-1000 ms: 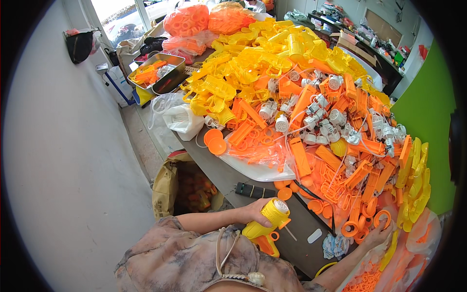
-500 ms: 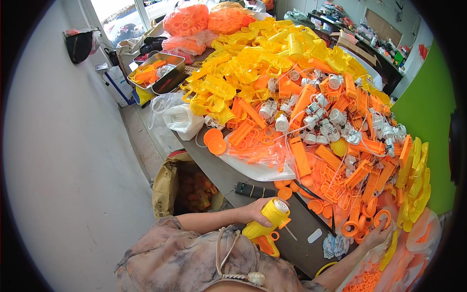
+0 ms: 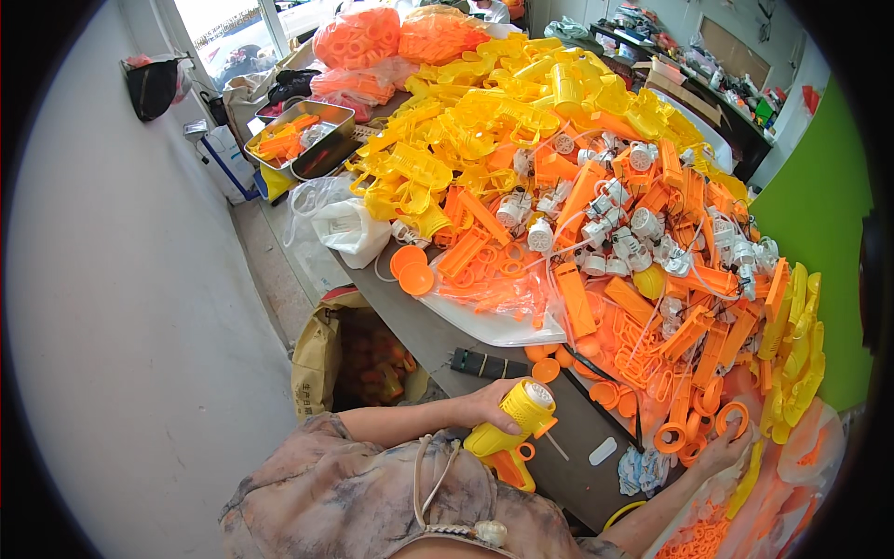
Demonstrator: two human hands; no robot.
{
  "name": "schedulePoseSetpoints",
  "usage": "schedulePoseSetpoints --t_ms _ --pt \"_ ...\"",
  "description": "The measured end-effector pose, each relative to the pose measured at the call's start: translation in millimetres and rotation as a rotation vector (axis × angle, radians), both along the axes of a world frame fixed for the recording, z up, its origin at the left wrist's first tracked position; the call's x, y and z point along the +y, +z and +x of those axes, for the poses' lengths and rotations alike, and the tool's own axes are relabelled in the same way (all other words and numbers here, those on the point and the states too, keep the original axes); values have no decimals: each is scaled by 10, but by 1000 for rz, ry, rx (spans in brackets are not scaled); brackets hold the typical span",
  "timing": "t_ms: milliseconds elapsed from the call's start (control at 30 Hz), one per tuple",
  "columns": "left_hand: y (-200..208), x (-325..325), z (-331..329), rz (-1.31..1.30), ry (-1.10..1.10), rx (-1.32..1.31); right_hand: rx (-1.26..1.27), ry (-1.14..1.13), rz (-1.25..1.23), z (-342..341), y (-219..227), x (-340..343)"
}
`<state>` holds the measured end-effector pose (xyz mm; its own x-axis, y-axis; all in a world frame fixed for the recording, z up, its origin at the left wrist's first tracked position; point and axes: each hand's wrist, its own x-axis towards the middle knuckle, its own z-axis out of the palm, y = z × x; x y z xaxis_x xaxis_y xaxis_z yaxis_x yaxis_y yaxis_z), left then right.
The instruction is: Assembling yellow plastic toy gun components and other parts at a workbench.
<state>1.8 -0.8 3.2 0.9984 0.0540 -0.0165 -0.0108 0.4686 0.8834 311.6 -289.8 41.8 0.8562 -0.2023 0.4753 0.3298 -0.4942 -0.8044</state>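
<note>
My left hand (image 3: pixel 496 405) is closed around the barrel of a yellow toy gun (image 3: pixel 518 412) with an orange handle. A white perforated round piece sits in its upper end, and a thin pale tube sticks out from its side. At the right, my right hand (image 3: pixel 721 454) grips an orange ring (image 3: pixel 732 422) at the edge of the heap of orange parts (image 3: pixel 643 321); some of its fingers are hidden. Other orange rings lie just to the left of that hand. White motor units (image 3: pixel 629 250) with wires and tubes are mixed into the heap.
Yellow shell halves (image 3: pixel 466 121) are piled at the back of the grey table (image 3: pixel 410 321). An open sack (image 3: pixel 317 359) stands at the left below the table edge. A metal tray (image 3: pixel 326 140) holds orange parts. A dark wrapped bar (image 3: pixel 489 363) and a crumpled cloth (image 3: pixel 644 470) lie nearby.
</note>
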Motion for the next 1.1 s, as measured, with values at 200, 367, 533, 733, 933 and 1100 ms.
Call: schedulePoseSetpoints --t_ms 200,367,533,733,933,1100 --pt "11 -7 -10 2 4 10 16 -9 1 -12 14 5" --pt "4 -3 -4 0 8 8 35 -4 -9 -14 17 5" --pt "-18 25 -6 -15 -3 29 -20 12 50 6 6 36" --pt "-37 43 -31 11 18 31 50 184 170 -126 188 123" --pt "-24 -38 -47 12 20 15 139 523 225 -379 479 319" --pt "-77 -48 -18 -25 -15 31 366 706 96 -524 488 328"
